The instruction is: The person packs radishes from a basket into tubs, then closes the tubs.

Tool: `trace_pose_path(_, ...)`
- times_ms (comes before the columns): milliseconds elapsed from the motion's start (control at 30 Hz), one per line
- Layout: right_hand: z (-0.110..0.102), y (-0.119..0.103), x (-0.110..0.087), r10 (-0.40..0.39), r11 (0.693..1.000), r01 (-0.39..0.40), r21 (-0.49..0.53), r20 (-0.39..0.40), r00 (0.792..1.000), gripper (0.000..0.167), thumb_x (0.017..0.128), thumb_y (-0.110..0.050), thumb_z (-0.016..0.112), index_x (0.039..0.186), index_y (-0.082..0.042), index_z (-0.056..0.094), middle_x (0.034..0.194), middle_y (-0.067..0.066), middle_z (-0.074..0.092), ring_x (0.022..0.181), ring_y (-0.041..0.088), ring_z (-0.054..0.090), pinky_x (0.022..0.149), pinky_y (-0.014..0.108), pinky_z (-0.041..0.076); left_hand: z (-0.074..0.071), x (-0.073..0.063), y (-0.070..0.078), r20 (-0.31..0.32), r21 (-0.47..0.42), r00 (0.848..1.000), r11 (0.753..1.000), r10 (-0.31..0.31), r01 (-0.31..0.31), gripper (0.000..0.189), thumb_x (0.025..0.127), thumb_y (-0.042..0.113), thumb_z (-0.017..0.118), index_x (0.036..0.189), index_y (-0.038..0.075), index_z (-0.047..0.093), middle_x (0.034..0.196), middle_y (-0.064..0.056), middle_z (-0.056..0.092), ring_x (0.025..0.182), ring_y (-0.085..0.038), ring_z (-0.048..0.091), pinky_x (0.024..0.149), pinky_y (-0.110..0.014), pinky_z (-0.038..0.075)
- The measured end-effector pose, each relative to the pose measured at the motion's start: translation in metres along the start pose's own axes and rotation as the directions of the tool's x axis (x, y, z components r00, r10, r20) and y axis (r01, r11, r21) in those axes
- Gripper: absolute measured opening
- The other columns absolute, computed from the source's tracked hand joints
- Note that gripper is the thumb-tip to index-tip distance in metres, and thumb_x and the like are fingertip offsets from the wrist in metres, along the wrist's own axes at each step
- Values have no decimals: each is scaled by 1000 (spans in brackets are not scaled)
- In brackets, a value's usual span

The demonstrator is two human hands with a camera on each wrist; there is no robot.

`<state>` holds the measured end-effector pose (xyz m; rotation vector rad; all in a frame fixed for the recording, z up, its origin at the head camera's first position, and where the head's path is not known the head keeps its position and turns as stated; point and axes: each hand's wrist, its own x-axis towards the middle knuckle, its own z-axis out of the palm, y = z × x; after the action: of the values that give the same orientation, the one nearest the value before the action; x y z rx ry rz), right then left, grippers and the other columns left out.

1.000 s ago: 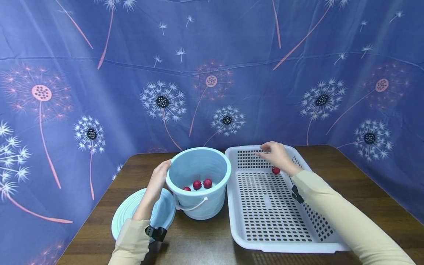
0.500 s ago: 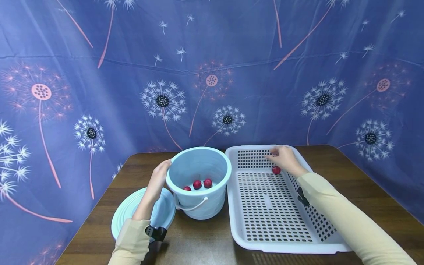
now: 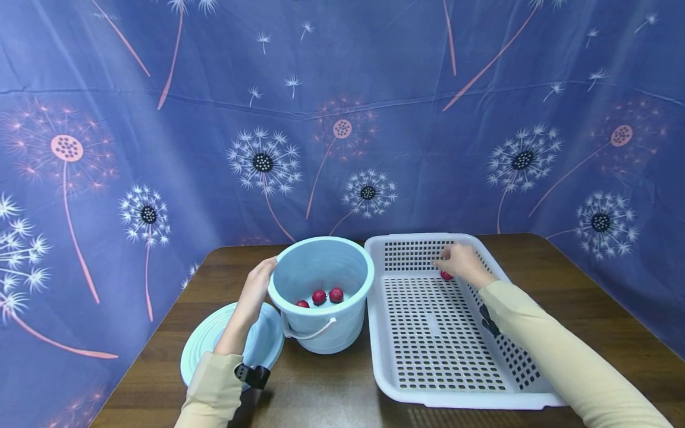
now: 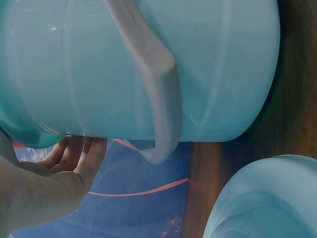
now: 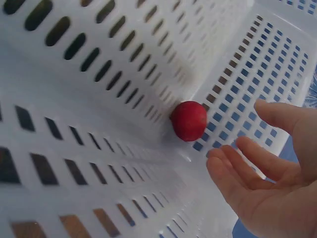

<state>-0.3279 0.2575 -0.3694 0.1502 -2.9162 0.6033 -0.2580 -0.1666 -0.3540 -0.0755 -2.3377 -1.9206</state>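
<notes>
My left hand [image 3: 258,287] grips the left rim of a light-blue bucket [image 3: 334,336]; in the left wrist view its fingers [image 4: 89,157] lie against the outer wall below the rim. Inside the bucket are 3 round red fruits [image 3: 319,297]. My right hand [image 3: 462,263] is over the far right corner of a white perforated basket [image 3: 431,324], thumb and fingers apart and holding nothing. Just beyond its fingertips, a single round red fruit [image 5: 189,121] lies in the basket's corner. From the head, the hand partly covers that fruit.
A light-blue round lid [image 3: 200,345] lies on the brown wooden table [image 3: 316,386], left of the bucket and partly under my left forearm. The bucket's white handle [image 3: 316,334] hangs down in front. Behind the table hangs a blue dandelion-print cloth [image 3: 428,148].
My right hand has moved right and then down toward the fruit in the basket's corner, now covering its upper part in the head view. The left hand and bucket stay put.
</notes>
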Motion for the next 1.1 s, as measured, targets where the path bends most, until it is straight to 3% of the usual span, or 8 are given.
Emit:
trace_pose_path(100,4,3,0,4,1000,-3,-20,59,998,27,84,-16,66,65,2,59,57,9,55,50,13,43,50,28,40,0,0,0,-7,5,1000,1000,-2,2,44,100,22,33,134,-4,45,138,-23,45,129,-32,42,109,-44,31)
trace_pose_path(200,6,5,0,22,1000,-20,-24,113,993,42,83,-14,65,52,-14,37,47,-6,30,45,7,25,47,21,25,0,0,0,-4,10,1000,1000,-5,5,45,100,23,33,134,-4,44,138,-23,45,129,-32,42,109,-44,31)
trace_pose_path(367,6,5,-3,65,997,-60,-39,136,989,45,79,-6,64,52,-18,29,48,-8,25,46,7,24,46,19,24,0,0,-1,-5,2,1000,1000,2,-2,45,100,24,33,133,-4,45,136,-24,46,127,-32,43,108,-44,33)
trace_pose_path(567,4,3,-5,84,991,-64,-121,165,983,22,70,3,63,55,-6,51,54,0,45,51,12,37,49,22,33,0,-1,-1,-8,0,1000,1000,-1,1,46,100,24,33,134,-5,45,136,-25,46,127,-33,43,108,-45,32)
trace_pose_path(700,3,3,-6,104,988,-78,-136,200,974,3,69,3,66,71,3,64,65,8,58,59,17,47,54,26,41,0,0,-1,-7,0,1000,1000,-2,2,46,100,24,32,134,-5,45,135,-25,47,127,-33,43,108,-45,33)
trace_pose_path(900,3,2,-8,146,984,-115,-137,245,958,23,69,4,71,90,7,65,82,16,62,73,24,55,64,33,49,0,1,-2,-10,3,1000,1000,2,-2,45,100,23,33,133,-5,45,136,-24,47,126,-31,44,107,-44,33)
trace_pose_path(1100,4,3,-9,140,985,-111,-136,226,964,21,69,1,73,86,8,64,81,16,63,71,23,55,65,34,49,0,1,-2,-2,-17,1000,1000,9,-9,44,100,22,32,134,-4,44,138,-23,46,128,-31,43,107,-44,33)
